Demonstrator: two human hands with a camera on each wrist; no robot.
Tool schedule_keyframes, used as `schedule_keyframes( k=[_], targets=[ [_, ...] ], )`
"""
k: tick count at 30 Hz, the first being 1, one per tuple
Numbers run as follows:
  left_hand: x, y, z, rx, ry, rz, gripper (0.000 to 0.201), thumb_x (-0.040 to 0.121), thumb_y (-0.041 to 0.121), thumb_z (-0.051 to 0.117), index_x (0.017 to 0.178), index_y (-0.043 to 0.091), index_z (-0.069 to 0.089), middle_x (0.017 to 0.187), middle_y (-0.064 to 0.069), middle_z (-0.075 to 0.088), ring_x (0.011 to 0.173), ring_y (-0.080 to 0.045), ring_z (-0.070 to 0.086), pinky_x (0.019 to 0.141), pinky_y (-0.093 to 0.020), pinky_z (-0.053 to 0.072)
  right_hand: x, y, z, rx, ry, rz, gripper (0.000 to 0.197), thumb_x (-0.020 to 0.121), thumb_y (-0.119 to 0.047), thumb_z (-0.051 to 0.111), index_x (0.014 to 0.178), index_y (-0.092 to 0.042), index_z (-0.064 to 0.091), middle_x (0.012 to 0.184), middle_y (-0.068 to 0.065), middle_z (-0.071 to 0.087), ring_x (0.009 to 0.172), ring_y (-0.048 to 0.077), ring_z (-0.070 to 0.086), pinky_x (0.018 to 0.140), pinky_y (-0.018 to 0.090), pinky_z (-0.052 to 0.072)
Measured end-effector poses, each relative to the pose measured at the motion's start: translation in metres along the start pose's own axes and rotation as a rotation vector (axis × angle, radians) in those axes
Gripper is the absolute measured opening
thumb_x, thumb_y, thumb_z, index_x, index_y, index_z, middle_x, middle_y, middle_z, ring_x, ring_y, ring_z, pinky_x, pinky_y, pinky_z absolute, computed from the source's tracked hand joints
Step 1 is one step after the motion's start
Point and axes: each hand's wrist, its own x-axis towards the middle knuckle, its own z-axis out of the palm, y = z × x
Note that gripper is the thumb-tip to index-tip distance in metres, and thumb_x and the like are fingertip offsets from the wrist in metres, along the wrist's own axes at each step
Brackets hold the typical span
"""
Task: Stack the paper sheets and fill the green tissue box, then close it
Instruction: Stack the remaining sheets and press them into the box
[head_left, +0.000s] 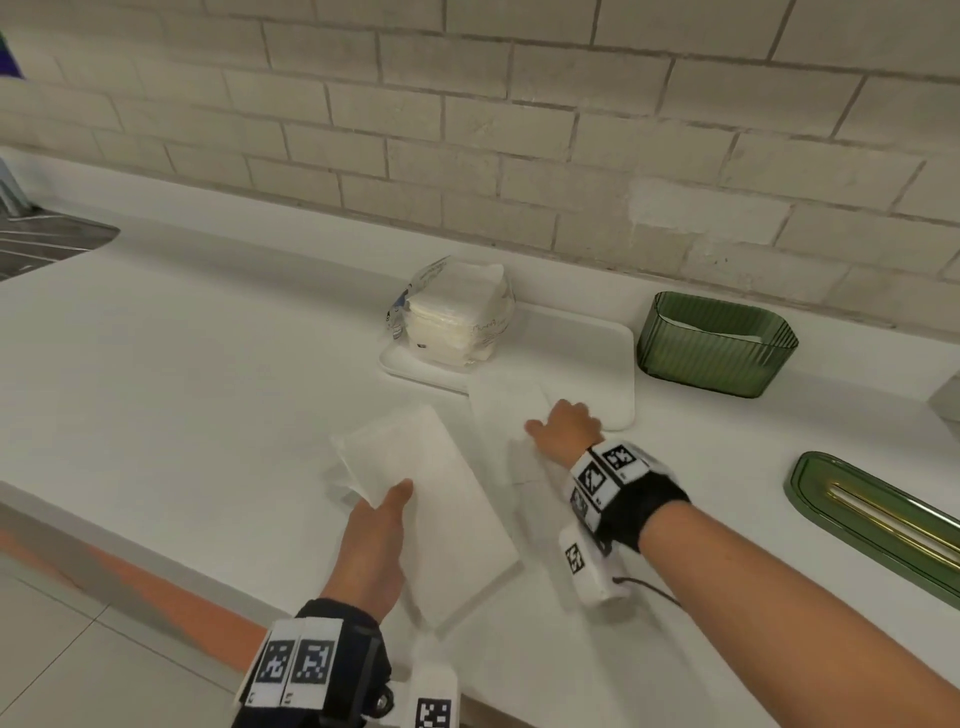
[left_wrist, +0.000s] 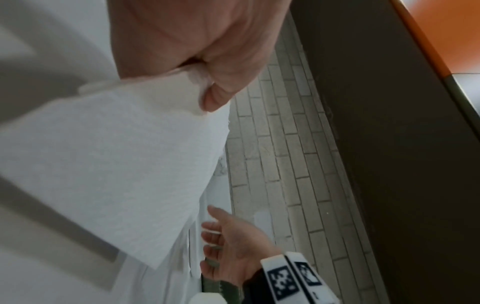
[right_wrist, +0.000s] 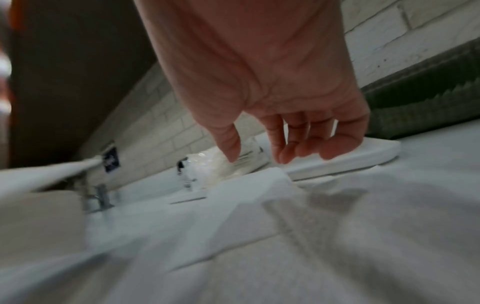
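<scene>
My left hand (head_left: 384, 519) pinches a folded white paper sheet (head_left: 441, 493) by its near left corner, thumb on top, lifting it slightly off the counter; the left wrist view shows that sheet (left_wrist: 116, 164) hanging from the thumb and fingers (left_wrist: 221, 88). My right hand (head_left: 563, 426) hovers over a second white sheet (head_left: 501, 410) whose far end overlaps the tray. Its fingers (right_wrist: 293, 148) hang loosely curled above this sheet (right_wrist: 298, 226) and hold nothing. The ribbed green tissue box (head_left: 717, 345) stands open at the back right, and its green lid (head_left: 878, 519) lies on the counter at the right.
A plastic-wrapped pack of tissues (head_left: 452, 312) sits on a white tray (head_left: 597, 353) against the tiled wall. A sink (head_left: 47, 244) lies at the far left. The counter's front edge runs close to my left wrist.
</scene>
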Motion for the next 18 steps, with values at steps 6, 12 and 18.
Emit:
schedule_keyframes(
  k=[6,12,18],
  targets=[
    [0.002,-0.001,-0.015,-0.038,0.010,-0.026,0.032,0.096,0.020,0.050,0.125,0.006,0.052,0.113,-0.014,0.064,0.104,-0.033,0.059,0.086,-0.040,0.047,0.030,-0.003,0.016,-0.110,0.032,0.113,0.060,0.079,-0.053,0.059,0.121,-0.010,0.051,0.127,0.009,0.042,0.122,0.029,0.035,0.096,0.042,0.036],
    [0.006,-0.003,-0.021,-0.013,0.027,-0.044,0.034,0.096,0.021,0.050,0.126,0.005,0.052,0.115,-0.016,0.063,0.107,-0.035,0.058,0.092,-0.041,0.045,0.044,-0.011,0.025,-0.142,0.022,0.095,0.029,0.080,-0.034,0.065,0.092,-0.011,0.054,0.117,0.007,0.051,0.118,0.029,0.042,0.091,0.039,0.036],
    [0.014,0.002,-0.013,-0.034,0.002,-0.048,0.027,0.096,0.019,0.049,0.120,0.008,0.052,0.105,-0.012,0.064,0.095,-0.030,0.060,0.082,-0.039,0.046,0.036,-0.005,-0.020,0.307,0.019,-0.075,0.037,0.085,-0.024,0.065,0.113,-0.001,0.060,0.116,0.014,0.063,0.109,0.032,0.058,0.082,0.028,0.044]
  ],
)
